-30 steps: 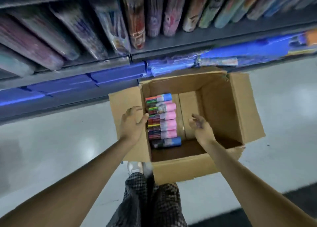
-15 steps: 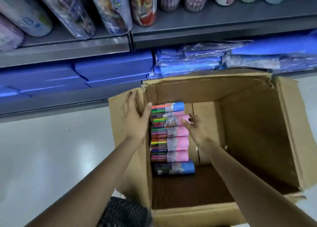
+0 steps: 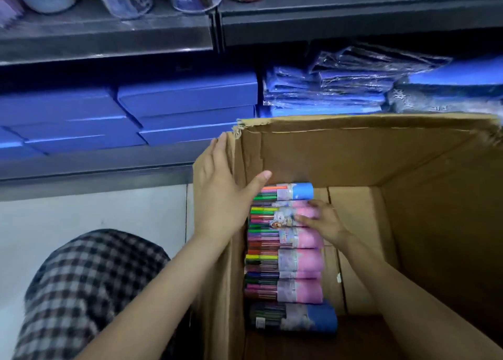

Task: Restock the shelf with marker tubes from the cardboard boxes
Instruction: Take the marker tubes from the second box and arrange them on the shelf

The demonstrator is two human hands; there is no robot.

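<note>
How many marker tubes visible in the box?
7, in one stack against the cardboard box's left wall: blue-capped tube farthest, five pink-capped tubes in the middle, blue-capped nearest. More may be hidden underneath.

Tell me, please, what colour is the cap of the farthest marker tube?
Blue, on the farthest marker tube, seen in the head view.

Left hand point(image 3: 220, 193) flat, right hand point(image 3: 325, 220) curled.

The left ends of the marker tubes point(image 3: 285, 239) are hidden behind the left hand point(image 3: 221, 196); under the right hand's point(image 3: 325, 222) fingers the tube's cap is covered; the cardboard box point(image 3: 381, 152) is cut by the right edge.
</note>
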